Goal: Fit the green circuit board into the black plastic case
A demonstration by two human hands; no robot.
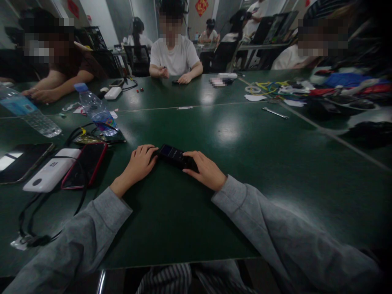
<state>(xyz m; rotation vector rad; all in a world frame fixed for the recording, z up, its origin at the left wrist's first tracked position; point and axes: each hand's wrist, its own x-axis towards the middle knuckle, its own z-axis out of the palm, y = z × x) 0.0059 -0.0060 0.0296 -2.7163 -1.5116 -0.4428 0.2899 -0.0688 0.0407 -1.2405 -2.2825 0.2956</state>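
Note:
A black handheld device (170, 153) with a small lit screen and a few buttons lies low over the green table (171, 228), turned slightly to the right. My right hand (206, 169) grips its right end, thumb below and fingers along the upper side. At the other end, my left hand (139, 163) has its thumb and fingers closed on the device's left edge. Whatever else may sit between those left fingertips is too dark to make out. Both wrists rest near the tabletop in grey sleeves.
Left of me lie a red-edged phone (85, 165), a white power bank (52, 171), a dark phone (24, 163) and black cables (30, 220). Two water bottles (98, 110) stand behind them. A wrench (275, 113) and tangled cables (266, 87) lie right. People sit across the table.

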